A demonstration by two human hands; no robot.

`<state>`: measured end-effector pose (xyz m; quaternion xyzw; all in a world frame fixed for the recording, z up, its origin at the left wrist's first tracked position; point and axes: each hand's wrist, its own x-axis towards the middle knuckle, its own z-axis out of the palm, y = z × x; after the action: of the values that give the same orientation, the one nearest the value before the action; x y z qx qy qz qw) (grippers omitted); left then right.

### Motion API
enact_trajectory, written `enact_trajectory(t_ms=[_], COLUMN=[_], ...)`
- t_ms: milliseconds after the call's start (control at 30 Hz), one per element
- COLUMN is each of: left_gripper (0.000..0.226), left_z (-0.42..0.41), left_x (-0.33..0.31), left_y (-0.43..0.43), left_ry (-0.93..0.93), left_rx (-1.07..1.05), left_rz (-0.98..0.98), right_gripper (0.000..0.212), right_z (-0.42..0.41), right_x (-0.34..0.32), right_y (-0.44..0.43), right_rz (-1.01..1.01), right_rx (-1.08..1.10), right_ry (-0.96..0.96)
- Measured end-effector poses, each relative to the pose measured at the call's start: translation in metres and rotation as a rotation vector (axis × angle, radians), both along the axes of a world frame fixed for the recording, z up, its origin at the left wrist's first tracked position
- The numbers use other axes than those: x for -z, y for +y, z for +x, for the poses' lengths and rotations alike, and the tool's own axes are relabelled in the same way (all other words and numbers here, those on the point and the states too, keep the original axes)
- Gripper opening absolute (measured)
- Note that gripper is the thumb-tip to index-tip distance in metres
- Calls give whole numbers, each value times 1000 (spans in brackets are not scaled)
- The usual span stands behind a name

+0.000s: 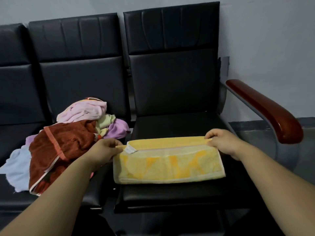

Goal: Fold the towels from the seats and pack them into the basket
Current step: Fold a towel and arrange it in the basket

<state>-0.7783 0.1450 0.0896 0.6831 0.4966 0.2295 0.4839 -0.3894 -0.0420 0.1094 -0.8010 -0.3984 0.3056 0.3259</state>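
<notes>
Two bare forearms reach in from the lower edge. The yellow towel (168, 166) lies folded into a long band across the right seat (170, 193), its near edge parallel to the seat's front. At the towel's far edge the left grip (104, 149) pinches the left corner between thumb and fingers, just beside a small white label (130, 149). The right grip (221, 142) pinches the right corner the same way. A plain yellow strip shows beyond the patterned face.

Left of this, on the middle seat (95, 195), sits a loose pile (76, 133) of unfolded towels: a rust towel (59, 147) nearest, a pale blue one (17, 167) at the left, a purple one (117, 128) at the right and a pink one (85, 109) on top. A dark red armrest (265, 109) flanks the right seat. Black backrests (170, 65) stand behind, against a grey wall (272, 31).
</notes>
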Motion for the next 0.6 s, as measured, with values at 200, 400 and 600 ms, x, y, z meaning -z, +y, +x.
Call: enact_trajectory(t_ms=[200,400,600], left_gripper=[10,9,9], left_z=[28,64,78], left_x=[9,34,76], left_y=[25,49,53], left_ry=[22,90,339], left_rx=[-141,-199,-194], left_rz=[233,280,368], right_gripper=[21,18,22], right_z=[6,17,18], right_x=[19,46,67], right_y=[42,72,86], right_rz=[142,34,-98], right_rx=[165,167,170], right_ry=[-31,-313,-410])
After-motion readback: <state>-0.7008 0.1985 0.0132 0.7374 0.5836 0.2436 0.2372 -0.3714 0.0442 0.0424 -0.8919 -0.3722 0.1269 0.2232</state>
